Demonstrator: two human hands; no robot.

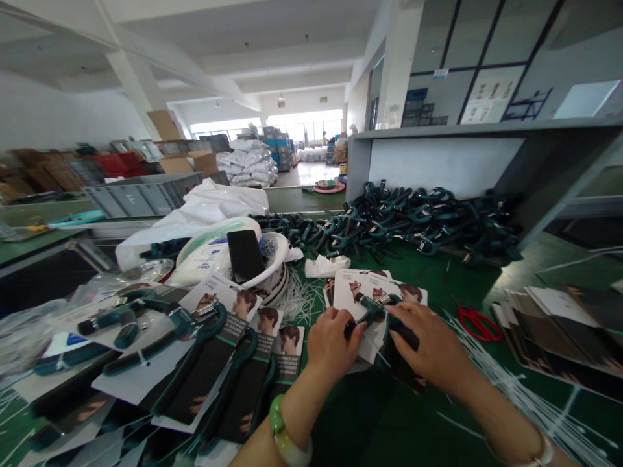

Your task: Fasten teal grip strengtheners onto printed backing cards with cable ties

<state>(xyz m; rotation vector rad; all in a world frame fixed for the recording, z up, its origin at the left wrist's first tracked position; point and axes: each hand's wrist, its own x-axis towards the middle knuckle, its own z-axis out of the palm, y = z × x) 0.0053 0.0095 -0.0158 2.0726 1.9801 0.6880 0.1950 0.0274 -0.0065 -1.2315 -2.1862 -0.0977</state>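
Observation:
In front of me a dark green hand grip exerciser (pixel 374 310) lies on a printed backing card (pixel 346 285). My left hand (pixel 332 344) has its fingers curled round one handle of the exerciser. My right hand (pixel 431 344) is closed over the other handle, its fingertips near the metal spring. More printed cards lie under this one. White cable ties (pixel 516 383) are spread beside my right forearm, and red-handled scissors (pixel 479 324) lie beyond them. To my left are several exercisers fixed to cards (pixel 209 357), piled on one another.
Loose exercisers (pixel 403 217) are heaped at the back, partly inside a grey shelf (pixel 487 130). A black phone (pixel 246 256) rests on a white basin (pixel 277 250). Stacked cards (pixel 559 331) stand at the right. A grey crate (pixel 146 194) sits farther left.

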